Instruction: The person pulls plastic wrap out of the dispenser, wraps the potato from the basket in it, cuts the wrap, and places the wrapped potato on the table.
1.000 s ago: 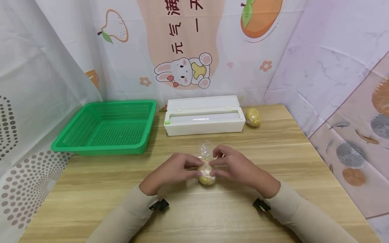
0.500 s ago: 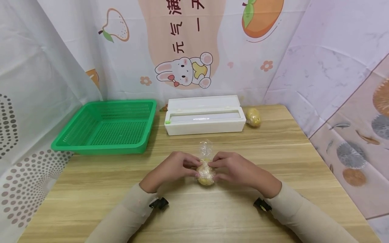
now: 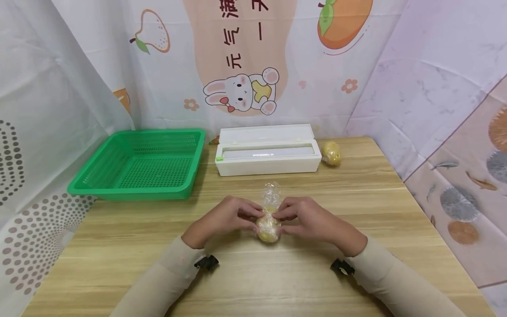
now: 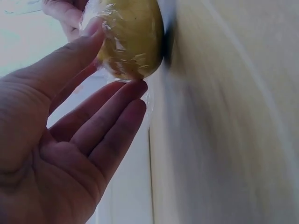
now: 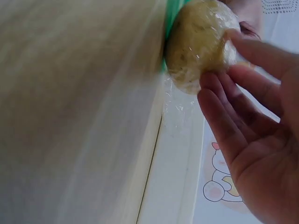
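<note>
A yellow potato (image 3: 268, 236) wrapped in clear plastic film sits on the wooden table in front of the person. A loose tail of film (image 3: 271, 193) sticks out from its far end. From the left, the left hand (image 3: 231, 216) holds the potato, thumb on the near side and fingertips along the far side. The right hand (image 3: 306, 220) grips it from the opposite side in the same way. In the left wrist view, thumb and fingertips touch the shiny film over the potato (image 4: 135, 37). The right wrist view shows fingertips against the wrapped potato (image 5: 196, 46) too.
Behind the hands stands a white cling film box (image 3: 269, 166) with its lid raised. Another wrapped potato (image 3: 331, 153) lies at its right end. A green plastic basket (image 3: 130, 193) is at the back left. Printed curtains (image 3: 166, 88) enclose the table (image 3: 376, 211).
The right hand's fingers have come down from beside the film tail to the potato's side. Both hands stay around the potato, which has barely moved. The head view has shifted slightly.
</note>
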The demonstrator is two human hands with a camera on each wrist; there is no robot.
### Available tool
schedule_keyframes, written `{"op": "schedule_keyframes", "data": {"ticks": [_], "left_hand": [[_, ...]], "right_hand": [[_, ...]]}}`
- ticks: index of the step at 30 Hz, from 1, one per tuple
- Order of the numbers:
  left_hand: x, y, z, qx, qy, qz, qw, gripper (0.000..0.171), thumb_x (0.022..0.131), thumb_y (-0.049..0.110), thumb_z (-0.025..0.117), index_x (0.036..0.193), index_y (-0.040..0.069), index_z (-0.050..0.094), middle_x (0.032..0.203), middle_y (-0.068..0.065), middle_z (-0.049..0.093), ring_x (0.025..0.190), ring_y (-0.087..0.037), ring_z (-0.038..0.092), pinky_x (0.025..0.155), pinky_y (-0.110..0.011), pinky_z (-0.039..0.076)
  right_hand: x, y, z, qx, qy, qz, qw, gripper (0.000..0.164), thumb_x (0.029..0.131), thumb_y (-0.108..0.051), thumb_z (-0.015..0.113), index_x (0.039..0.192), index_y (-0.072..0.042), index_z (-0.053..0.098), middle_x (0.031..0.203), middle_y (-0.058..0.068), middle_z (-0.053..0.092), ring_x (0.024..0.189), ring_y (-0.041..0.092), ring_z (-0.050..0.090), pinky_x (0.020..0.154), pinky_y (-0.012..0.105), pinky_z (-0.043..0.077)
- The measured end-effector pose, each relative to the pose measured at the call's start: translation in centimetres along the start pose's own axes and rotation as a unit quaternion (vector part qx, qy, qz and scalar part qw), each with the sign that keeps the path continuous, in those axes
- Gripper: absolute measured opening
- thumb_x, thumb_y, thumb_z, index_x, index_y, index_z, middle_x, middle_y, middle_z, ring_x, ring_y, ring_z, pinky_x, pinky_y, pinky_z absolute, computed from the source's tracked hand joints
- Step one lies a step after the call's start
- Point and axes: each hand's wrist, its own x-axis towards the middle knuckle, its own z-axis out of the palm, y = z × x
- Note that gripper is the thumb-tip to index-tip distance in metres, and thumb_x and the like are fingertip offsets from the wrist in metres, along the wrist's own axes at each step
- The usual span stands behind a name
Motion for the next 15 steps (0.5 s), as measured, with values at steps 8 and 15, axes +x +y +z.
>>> {"op": "schedule_keyframes", "data": {"ticks": [8, 15], "left_hand": [[-0.2, 0.0, -0.1, -0.116, -0.04, 0.004, 0.9924, 0.043, 0.087, 0.006, 0.083, 0.127, 0.017, 0.071, 0.141, -0.001, 0.063, 0.129, -0.017, 0.063, 0.105, -0.035, 0.053], [-0.2, 0.9, 0.9, -0.117, 0.001, 0.021, 0.9929, 0.043, 0.088, 0.006, 0.079, 0.125, 0.009, 0.057, 0.143, -0.012, 0.054, 0.138, -0.03, 0.054, 0.115, -0.048, 0.045]], "right_hand": [[-0.2, 0.4, -0.4, -0.003, -0.015, 0.002, 1.0, 0.026, 0.092, -0.015, 0.078, 0.117, -0.02, 0.079, 0.107, -0.01, 0.068, 0.096, 0.009, 0.063, 0.081, 0.032, 0.057], [-0.2, 0.2, -0.6, -0.07, 0.01, -0.015, 0.997, 0.024, 0.088, -0.013, 0.076, 0.107, -0.026, 0.081, 0.109, -0.008, 0.056, 0.104, 0.009, 0.05, 0.09, 0.031, 0.049]]}}
